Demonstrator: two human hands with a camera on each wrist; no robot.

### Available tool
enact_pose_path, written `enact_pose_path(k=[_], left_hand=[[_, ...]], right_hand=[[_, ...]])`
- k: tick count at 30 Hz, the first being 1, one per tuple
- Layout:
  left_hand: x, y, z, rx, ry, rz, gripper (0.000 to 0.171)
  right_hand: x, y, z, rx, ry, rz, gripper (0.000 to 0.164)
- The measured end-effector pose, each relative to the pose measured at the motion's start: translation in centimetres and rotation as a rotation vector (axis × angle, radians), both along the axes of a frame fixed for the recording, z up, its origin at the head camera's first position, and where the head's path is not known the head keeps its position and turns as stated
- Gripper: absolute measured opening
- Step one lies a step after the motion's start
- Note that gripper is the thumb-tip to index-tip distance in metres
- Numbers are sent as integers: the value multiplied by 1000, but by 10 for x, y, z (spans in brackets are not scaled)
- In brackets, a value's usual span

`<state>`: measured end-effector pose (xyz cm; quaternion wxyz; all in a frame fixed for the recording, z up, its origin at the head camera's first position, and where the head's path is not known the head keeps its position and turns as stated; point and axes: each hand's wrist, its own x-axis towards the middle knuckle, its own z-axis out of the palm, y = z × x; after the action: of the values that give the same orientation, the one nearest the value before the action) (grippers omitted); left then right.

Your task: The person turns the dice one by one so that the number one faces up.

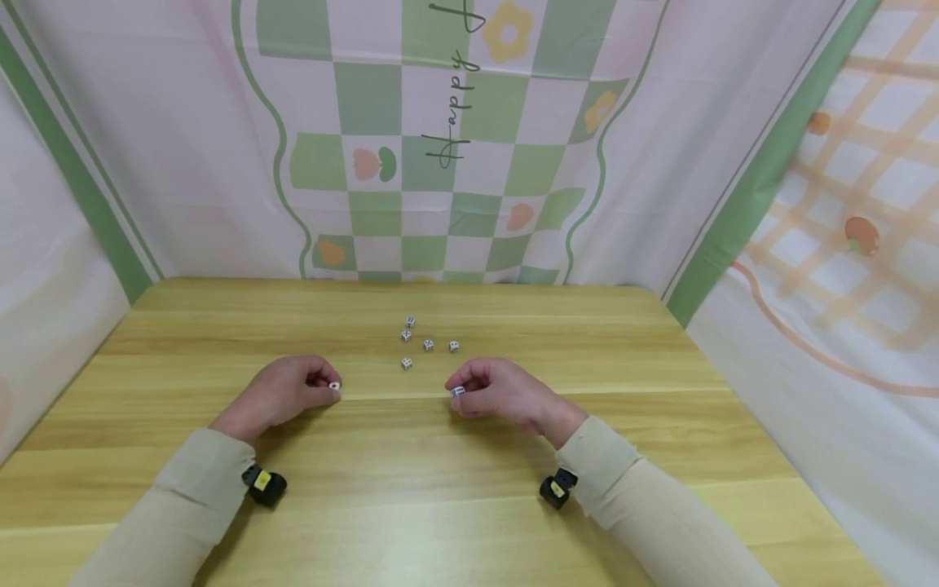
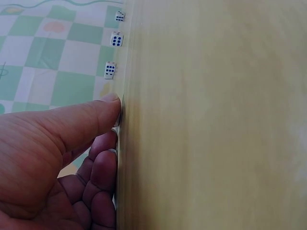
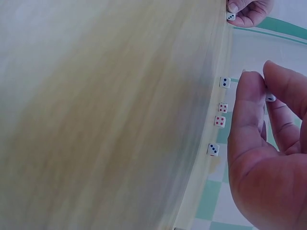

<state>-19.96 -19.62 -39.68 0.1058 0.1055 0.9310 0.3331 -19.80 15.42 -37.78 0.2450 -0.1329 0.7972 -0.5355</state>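
My left hand (image 1: 282, 395) pinches a small white die (image 1: 334, 386) between thumb and fingertips, low over the wooden table. In the left wrist view the thumb (image 2: 91, 117) nearly hides that die, and the fingertips are right at the tabletop. Across from it, my right hand (image 1: 506, 395) pinches another white die (image 1: 458, 391) with dark pips; only a bit of this die (image 3: 270, 97) shows between the fingers in the right wrist view. Between and beyond the hands lies a loose group of several dice, the nearest die (image 1: 407, 364) midway between them and another die (image 1: 454, 346) just beyond my right hand.
The farthest die (image 1: 410, 322) lies close to a second die (image 1: 406, 335), with a further die (image 1: 429, 346) to their right. A light wooden table (image 1: 411, 505) carries everything. A printed checkered curtain (image 1: 433, 212) hangs behind its far edge, with more cloth at both sides.
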Motion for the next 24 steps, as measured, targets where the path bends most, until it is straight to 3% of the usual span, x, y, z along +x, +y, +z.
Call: enact_pose_path(k=[20, 24], left_hand=[[0, -1, 0, 5, -8, 2, 13], [0, 0, 0, 3, 8, -3, 13]], right_hand=[[1, -4, 1, 22, 31, 8, 29], [1, -3, 1, 64, 77, 12, 28]])
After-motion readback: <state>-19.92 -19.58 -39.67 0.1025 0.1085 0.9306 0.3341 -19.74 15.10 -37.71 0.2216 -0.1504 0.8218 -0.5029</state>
